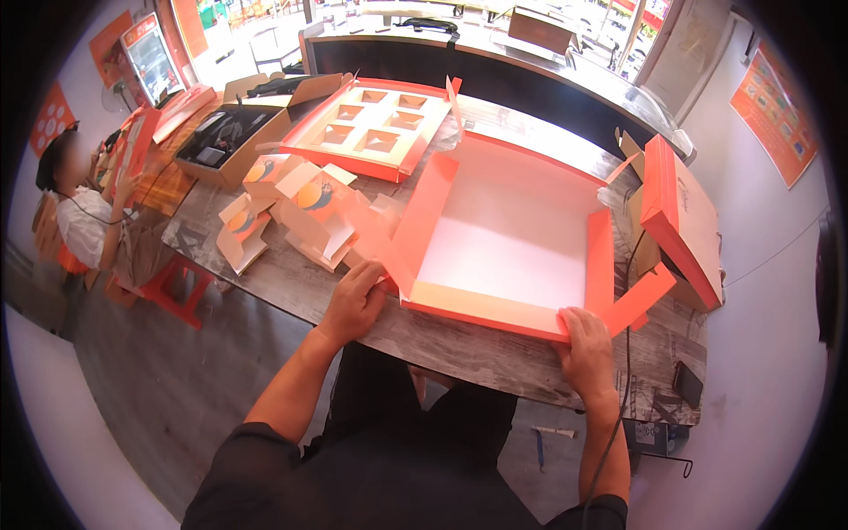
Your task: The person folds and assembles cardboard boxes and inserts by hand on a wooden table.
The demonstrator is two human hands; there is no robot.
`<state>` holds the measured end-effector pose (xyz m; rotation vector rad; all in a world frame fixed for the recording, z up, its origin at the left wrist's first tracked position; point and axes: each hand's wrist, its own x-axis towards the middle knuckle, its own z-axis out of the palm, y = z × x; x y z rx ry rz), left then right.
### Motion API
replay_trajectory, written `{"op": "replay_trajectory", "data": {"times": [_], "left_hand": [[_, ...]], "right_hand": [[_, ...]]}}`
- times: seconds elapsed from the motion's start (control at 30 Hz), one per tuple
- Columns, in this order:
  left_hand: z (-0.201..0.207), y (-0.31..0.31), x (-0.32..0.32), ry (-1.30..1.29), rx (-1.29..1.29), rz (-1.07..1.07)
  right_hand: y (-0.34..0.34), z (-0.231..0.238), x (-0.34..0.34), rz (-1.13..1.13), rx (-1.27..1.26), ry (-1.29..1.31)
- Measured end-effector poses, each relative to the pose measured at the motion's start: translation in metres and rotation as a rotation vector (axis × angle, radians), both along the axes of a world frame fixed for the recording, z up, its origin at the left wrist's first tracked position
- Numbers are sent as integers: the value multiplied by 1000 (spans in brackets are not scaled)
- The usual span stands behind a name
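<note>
A large orange cardboard box (pixel 503 238) with a pale inside lies unfolded on the table in front of me, its side flaps standing partly up. At its near left corner my left hand (pixel 356 300) is closed, fingers pinching the orange edge by the corner flap. My right hand (pixel 586 349) grips the near wall at the right corner, thumb and fingers curled over its edge. Beside that hand a loose orange flap (pixel 638 296) sticks outward. Left of the box are several small folded cartons (pixel 311 208) with orange printed faces, lying in a loose heap.
An orange tray with square compartments (pixel 371 128) lies behind the cartons. A brown carton (pixel 231 141) with black items stands at the back left, a closed orange box (pixel 680 221) leans at the right. A cable crosses near a phone (pixel 687 384). Another person (pixel 84 208) handles orange cardboard.
</note>
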<state>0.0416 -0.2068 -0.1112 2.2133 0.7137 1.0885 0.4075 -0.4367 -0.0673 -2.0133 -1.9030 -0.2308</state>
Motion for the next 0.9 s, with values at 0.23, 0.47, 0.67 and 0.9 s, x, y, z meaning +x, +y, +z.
{"op": "replay_trajectory", "data": {"times": [0.23,0.47,0.67,0.9], "left_hand": [[2,2,-1,6,-57,-7],[2,14,5,125,293,92],[22,29,11,263,337,-49],[80,28,32,600,102,-227]], "right_hand": [[-7,-6,-1,-30,72,-7],[-12,-5,-8,-71,88,-12],[-16,-9,-10,-84,135,-9],[-17,-6,-11,-85,112,2]]}}
